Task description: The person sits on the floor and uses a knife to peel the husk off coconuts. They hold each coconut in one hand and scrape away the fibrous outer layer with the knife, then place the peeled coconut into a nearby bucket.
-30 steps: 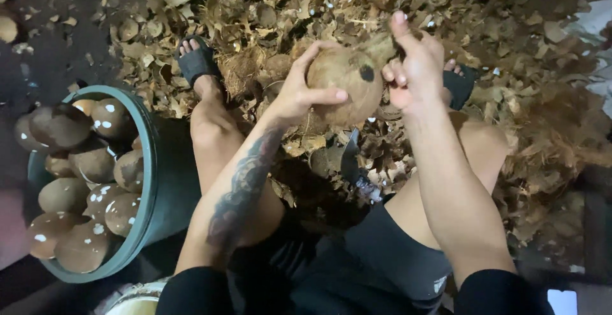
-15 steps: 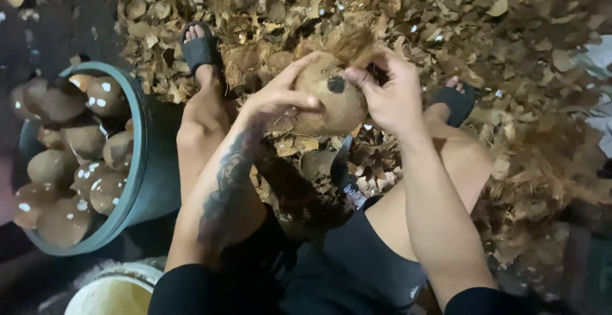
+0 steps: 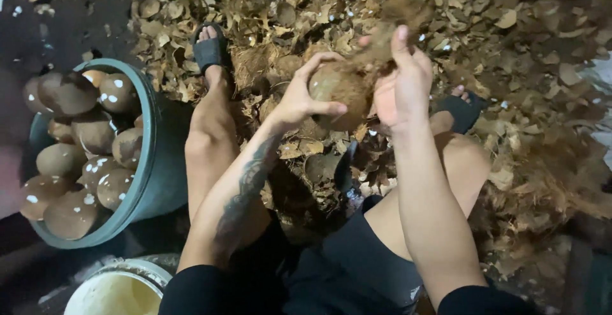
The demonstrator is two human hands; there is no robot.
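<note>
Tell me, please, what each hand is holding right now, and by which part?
The left hand cups a brown coconut by its left side. The right hand has its grip on a tuft of husk fibre at the coconut's top.

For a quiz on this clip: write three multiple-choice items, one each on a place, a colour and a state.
1. Where does the tub of husked coconuts stand?
A. beside the person's left leg
B. beside the right leg
C. on the lap

2. What colour are the sandals?
A. white
B. black
C. red

3. What is the left hand doing?
A. lying open on the knee
B. gripping the coconut
C. reaching into the tub

Answers:
1 A, the tub sits by the left leg.
2 B, both straps look black.
3 B, its fingers wrap the coconut while the right hand pulls fibre.
</note>
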